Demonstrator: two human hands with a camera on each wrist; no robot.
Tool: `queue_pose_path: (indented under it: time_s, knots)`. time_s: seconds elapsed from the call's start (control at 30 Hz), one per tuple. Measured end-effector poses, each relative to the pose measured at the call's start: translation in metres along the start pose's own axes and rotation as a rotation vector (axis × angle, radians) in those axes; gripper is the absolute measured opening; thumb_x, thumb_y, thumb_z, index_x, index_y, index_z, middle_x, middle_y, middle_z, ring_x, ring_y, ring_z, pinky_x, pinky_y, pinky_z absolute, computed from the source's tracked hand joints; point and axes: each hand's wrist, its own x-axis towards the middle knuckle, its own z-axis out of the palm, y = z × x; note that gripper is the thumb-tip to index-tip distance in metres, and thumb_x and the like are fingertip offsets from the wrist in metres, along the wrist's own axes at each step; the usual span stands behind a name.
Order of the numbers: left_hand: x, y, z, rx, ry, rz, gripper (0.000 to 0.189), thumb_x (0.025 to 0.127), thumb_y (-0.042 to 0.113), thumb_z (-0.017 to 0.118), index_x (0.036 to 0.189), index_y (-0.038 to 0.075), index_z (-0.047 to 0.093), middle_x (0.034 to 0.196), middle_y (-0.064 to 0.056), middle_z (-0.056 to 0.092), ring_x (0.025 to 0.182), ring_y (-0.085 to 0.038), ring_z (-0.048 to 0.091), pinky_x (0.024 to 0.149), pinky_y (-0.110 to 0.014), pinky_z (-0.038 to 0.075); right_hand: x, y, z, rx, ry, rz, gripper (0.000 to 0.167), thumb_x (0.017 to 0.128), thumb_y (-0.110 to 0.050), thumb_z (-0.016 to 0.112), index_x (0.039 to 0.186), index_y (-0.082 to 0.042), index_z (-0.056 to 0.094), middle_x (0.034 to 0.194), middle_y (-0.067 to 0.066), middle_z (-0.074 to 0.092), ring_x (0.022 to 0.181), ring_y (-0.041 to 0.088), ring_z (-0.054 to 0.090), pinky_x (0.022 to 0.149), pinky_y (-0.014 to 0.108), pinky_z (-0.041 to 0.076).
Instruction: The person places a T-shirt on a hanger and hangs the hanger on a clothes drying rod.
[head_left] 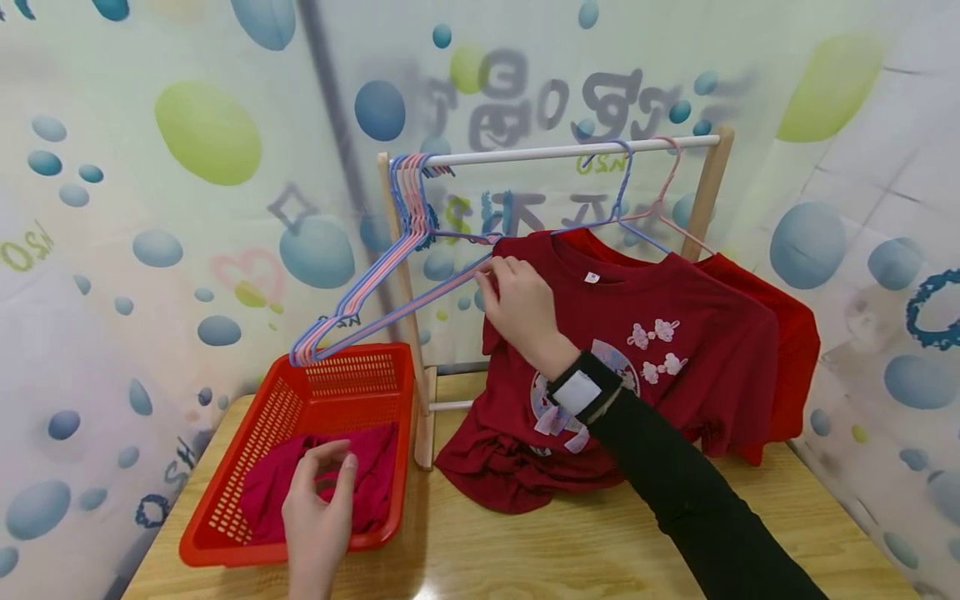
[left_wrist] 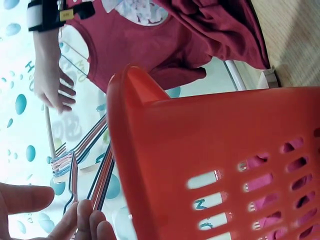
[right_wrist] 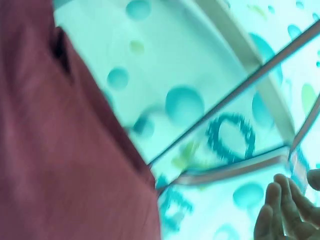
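My left hand (head_left: 318,504) hovers over the front of the red plastic basket (head_left: 408,417), fingers loosely bent and holding nothing. Inside the basket lies a crumpled crimson cloth (head_left: 367,467). My right hand (head_left: 521,308) is up at the shoulder of a maroon T-shirt (head_left: 570,292), near the lower bars of the bunched blue and pink hangers (head_left: 375,271). In the right wrist view the fingers (right_wrist: 285,205) are extended with nothing between them. The shirt hangs from a blue hanger (head_left: 621,187), its lower part bunched near the table.
A rack with a white rod (head_left: 525,155) and wooden posts (head_left: 708,187) stands on the wooden table (head_left: 525,554). Behind the maroon shirt hang red garments (head_left: 795,333), with a pink hanger (head_left: 663,187) at the right. A patterned cloth backdrop (head_left: 210,250) closes off the back.
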Motion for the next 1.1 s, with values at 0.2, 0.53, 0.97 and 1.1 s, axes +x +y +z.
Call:
queue_pose_path:
  time_s: [0.2, 0.53, 0.97, 1.1]
  knots:
    - [0.000, 0.000, 0.002, 0.007, -0.016, -0.012, 0.021, 0.103, 0.014, 0.065, 0.123, 0.008, 0.068, 0.113, -0.007, 0.070, 0.097, 0.007, 0.052, 0.086, -0.014, 0.044, 0.007, -0.032, 0.025, 0.069, -0.077, -0.031, 0.025, 0.103, -0.026, 0.065, 0.099, -0.004, 0.076, 0.085, 0.009, 0.074, 0.073, 0.023, 0.068, 0.061, 0.036, 0.058]
    - [-0.001, 0.000, 0.005, 0.016, -0.023, -0.023, 0.020, 0.103, 0.014, 0.065, 0.122, 0.009, 0.069, 0.112, -0.007, 0.070, 0.097, 0.006, 0.053, 0.086, -0.016, 0.045, 0.015, -0.072, 0.059, 0.725, -0.330, 0.309, 0.043, 0.107, -0.038, 0.057, 0.105, 0.001, 0.076, 0.088, 0.014, 0.078, 0.079, 0.025, 0.075, 0.065, 0.024, 0.055]
    - [-0.002, -0.001, 0.006, 0.022, -0.018, -0.015, 0.019, 0.103, 0.015, 0.066, 0.120, 0.008, 0.069, 0.111, -0.007, 0.071, 0.096, 0.006, 0.054, 0.085, -0.017, 0.045, 0.026, -0.104, 0.069, 1.126, -0.305, 0.557, 0.030, 0.104, -0.026, 0.065, 0.113, 0.002, 0.072, 0.100, 0.023, 0.078, 0.084, 0.027, 0.079, 0.074, 0.030, 0.063]
    - [-0.003, -0.001, 0.007, 0.017, -0.018, -0.013, 0.019, 0.103, 0.014, 0.066, 0.120, 0.008, 0.069, 0.110, -0.006, 0.071, 0.095, 0.005, 0.054, 0.086, -0.018, 0.046, 0.028, -0.106, 0.067, 1.140, -0.304, 0.571, 0.027, 0.104, -0.023, 0.065, 0.108, 0.002, 0.071, 0.098, 0.024, 0.077, 0.083, 0.028, 0.079, 0.074, 0.031, 0.063]
